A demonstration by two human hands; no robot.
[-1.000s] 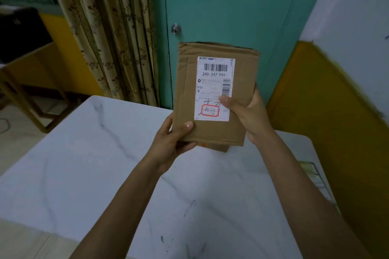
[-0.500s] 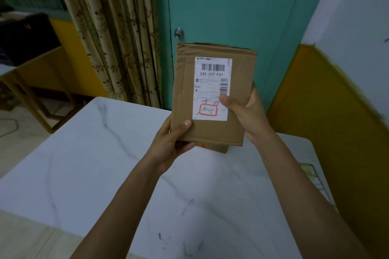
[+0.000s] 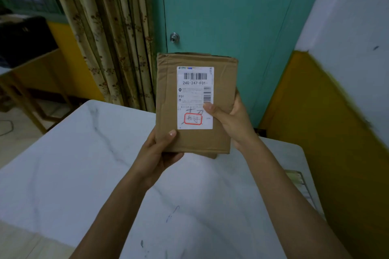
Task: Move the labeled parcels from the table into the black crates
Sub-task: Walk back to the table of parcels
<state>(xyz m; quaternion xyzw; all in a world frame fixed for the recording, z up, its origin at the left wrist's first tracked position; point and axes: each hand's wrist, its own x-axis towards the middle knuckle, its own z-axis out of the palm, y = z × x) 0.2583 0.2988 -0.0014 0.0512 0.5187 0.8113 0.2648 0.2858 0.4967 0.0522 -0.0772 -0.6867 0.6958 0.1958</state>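
A brown cardboard parcel (image 3: 168, 94) with a white shipping label (image 3: 194, 82) is held upright above the far part of the white marble table (image 3: 84, 174). My left hand (image 3: 157, 153) grips its lower left corner, thumb on the front face. My right hand (image 3: 229, 122) holds the right edge, thumb pressed on the label next to a red-outlined stamp. A sliver of another brown parcel (image 3: 211, 155) shows just below the held one. No black crate is in view.
A teal door (image 3: 231, 17) with a knob (image 3: 174, 37) and floral curtains (image 3: 105, 38) stand behind the table. A yellow and white wall runs along the right. A wire rack (image 3: 301, 185) sits at the table's right edge. A wooden table with a black object stands far left.
The parcel and both hands have barely shifted in my grasp; the view has drifted slightly, and the parcel sits a little lower relative to the door knob.
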